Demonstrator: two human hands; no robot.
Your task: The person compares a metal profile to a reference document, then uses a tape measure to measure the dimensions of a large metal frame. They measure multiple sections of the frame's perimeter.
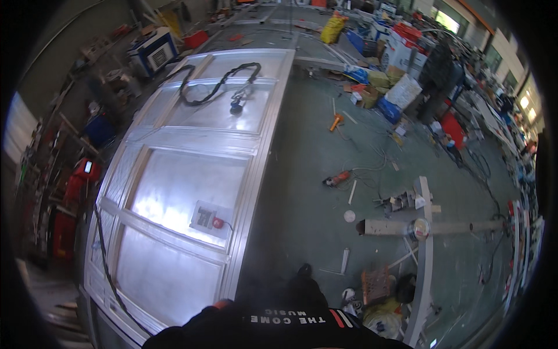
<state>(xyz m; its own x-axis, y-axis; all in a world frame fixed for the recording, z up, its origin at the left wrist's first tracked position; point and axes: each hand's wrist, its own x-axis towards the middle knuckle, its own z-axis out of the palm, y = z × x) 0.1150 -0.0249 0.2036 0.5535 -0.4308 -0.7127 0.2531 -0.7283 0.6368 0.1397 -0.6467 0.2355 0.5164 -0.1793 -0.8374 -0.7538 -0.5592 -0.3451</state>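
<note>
A large silver metal framed panel [187, 183], divided into several recessed fields, lies before me and to the left. At the panel's near right edge, a small reddish-orange patch shows by my dark sleeve; it may be part of my left hand [223, 302], mostly hidden. My right hand is out of view. On a middle field rests a grey flat plate [202, 218] with a round red piece [217, 223] beside its centre. Farther off, a blue-and-black round-headed power sander [236, 107] sits on the panel, joined to a black sleeved hose [216, 89].
An orange angle grinder [338, 179] and an orange-yellow tool [336, 122] lie on the green floor with loose cables. A long metal beam [383, 227] bears a round tin [420, 229]. An orange crate [375, 283] stands near right. Red machine [83, 174] at left.
</note>
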